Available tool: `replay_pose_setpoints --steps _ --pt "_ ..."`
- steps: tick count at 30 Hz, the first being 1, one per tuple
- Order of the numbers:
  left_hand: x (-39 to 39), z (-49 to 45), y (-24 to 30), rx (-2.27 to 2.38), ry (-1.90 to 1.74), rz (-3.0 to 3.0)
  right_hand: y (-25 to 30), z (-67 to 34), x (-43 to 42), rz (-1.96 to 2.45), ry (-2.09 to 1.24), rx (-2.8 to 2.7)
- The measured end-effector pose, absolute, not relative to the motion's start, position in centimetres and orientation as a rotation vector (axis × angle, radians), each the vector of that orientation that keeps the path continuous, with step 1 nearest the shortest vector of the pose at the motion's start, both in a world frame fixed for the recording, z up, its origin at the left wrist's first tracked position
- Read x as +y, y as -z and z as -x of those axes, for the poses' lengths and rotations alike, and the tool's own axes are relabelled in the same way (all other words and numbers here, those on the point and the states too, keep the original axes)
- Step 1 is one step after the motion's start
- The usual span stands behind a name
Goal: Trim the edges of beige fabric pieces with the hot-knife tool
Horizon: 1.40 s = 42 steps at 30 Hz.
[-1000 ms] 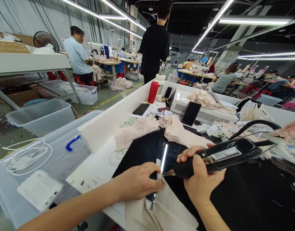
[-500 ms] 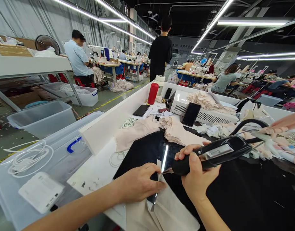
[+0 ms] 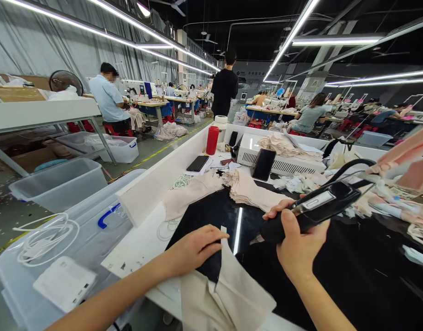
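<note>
My right hand (image 3: 301, 243) is closed around a black corded handheld tool (image 3: 311, 207) with a pale metal panel on its side. Its pointed metal tip (image 3: 257, 239) faces left, held apart from the cloth. My left hand (image 3: 197, 250) lies low over the table with its fingers stretched out, fingertips touching the narrow upper end of a beige fabric piece (image 3: 244, 287). That piece hangs down over the front edge of the table, with a fold or slit near its middle. Under both hands is the glossy black work surface (image 3: 211, 216).
Stacked pink fabric pieces (image 3: 249, 188) lie behind my hands. Beyond them are a phone (image 3: 264, 164), a red bottle (image 3: 212, 140) and a white vented box (image 3: 283, 158). A plastic bin (image 3: 104, 239) with a white cable and white device stands left. People sit at sewing machines further off.
My right hand has drawn the tool rightward, away from the cloth. My left fingers have gone from curled over the cloth's edge to stretched out. The whole view has shifted slightly.
</note>
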State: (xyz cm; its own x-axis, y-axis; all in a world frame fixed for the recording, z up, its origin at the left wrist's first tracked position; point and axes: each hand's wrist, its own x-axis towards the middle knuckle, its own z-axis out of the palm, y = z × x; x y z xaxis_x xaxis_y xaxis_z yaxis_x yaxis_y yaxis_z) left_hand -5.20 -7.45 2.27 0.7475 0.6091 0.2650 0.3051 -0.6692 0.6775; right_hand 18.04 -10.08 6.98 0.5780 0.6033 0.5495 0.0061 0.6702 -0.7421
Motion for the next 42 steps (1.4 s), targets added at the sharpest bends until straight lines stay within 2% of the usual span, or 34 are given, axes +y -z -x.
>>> replay_pose_setpoints --steps 6,11,14,18,22,23,25,29,30,37,42 --pt "-6.5 4.2 -2.5 0.846 -0.674 -2.271 -7.1 -22.6 -12.2 1.033 -0.262 -0.958" --pt "-5.8 3.3 -2.5 0.805 -0.558 -2.419 -7.9 -25.9 -14.2 1.448 0.095 -1.088" --pt "-5.5 2.8 -2.7 0.800 -0.490 -2.448 -8.6 -26.9 -15.1 1.540 0.171 -1.121" --pt "-5.4 2.5 -3.3 0.823 -0.464 -2.411 -9.1 -26.9 -16.5 1.370 0.169 -0.922" --pt "-5.4 2.5 -4.0 0.862 -0.501 -2.277 -7.8 -25.9 -18.4 1.084 0.427 -0.879" --pt "-5.5 2.4 -4.4 0.863 -0.510 -2.238 -7.2 -25.7 -18.7 1.090 0.388 -0.994" --pt "-5.7 2.3 -5.2 0.848 -0.522 -2.170 -5.8 -25.3 -18.6 1.162 0.103 -1.268" --pt "-6.7 1.7 -7.6 0.747 -0.526 -2.084 -3.7 -24.0 -16.0 1.112 -0.977 -1.229" --pt "-7.0 1.5 -8.3 0.712 -0.530 -2.078 -3.5 -23.4 -15.3 1.079 -1.106 -1.212" --pt "-8.1 0.4 -12.6 0.499 -0.566 -2.034 -3.9 -18.1 -14.1 0.825 -1.731 -1.331" --pt "-7.1 1.2 -14.3 0.411 -0.614 -1.917 -4.1 -17.3 -14.2 0.709 -1.830 -1.384"
